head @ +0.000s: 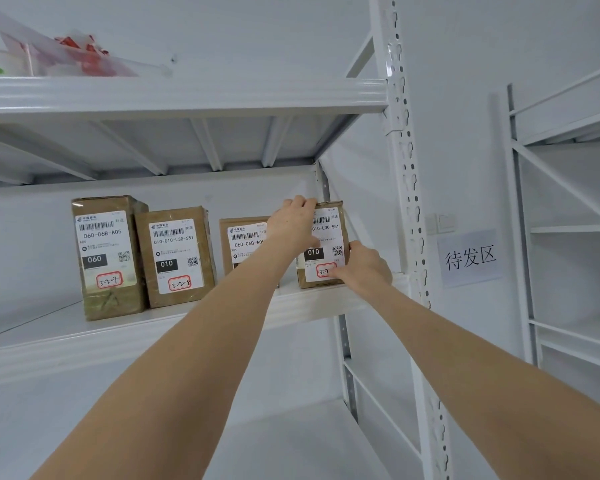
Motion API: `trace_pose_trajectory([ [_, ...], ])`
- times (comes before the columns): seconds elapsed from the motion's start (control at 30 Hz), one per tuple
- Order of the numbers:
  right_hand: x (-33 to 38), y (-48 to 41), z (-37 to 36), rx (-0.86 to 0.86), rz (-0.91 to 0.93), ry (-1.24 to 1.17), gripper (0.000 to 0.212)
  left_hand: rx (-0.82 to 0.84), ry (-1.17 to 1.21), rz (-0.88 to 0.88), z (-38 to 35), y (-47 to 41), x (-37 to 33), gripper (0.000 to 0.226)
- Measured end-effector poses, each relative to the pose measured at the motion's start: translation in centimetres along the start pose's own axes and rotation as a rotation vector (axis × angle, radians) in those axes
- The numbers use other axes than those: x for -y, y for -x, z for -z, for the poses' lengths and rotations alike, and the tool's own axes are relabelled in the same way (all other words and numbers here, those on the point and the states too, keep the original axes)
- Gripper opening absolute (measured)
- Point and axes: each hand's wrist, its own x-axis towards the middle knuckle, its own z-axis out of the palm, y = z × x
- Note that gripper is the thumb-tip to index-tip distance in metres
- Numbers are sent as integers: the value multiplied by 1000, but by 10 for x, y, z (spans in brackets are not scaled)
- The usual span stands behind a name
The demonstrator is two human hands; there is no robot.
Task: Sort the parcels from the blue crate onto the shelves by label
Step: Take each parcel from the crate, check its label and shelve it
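Brown parcel (pixel 329 235), 010 label, upright at right end of white shelf (pixel 187 318); three more parcels (pixel 175 258) upright leftward.

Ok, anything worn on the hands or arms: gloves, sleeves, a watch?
No. The left hand and right hand are bare, with no gloves, and no ring shows. The left forearm and right forearm are bare up to the frame edge: no sleeves, watch or wristband in view.

parcel storeroom: white metal shelving (pixel 187 95), labelled parcels (pixel 108 254), wall sign (pixel 470 258)
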Motion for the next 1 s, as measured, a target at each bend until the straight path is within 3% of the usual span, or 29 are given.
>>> trace_pose_trajectory([
  [0.7,14,-33,-22,12,-34,92,40,-71,-249,26,-26,-20,9,71],
  [1.0,12,-57,-39,-6,-23,112,24,-101,-271,20,-44,-32,15,59],
])
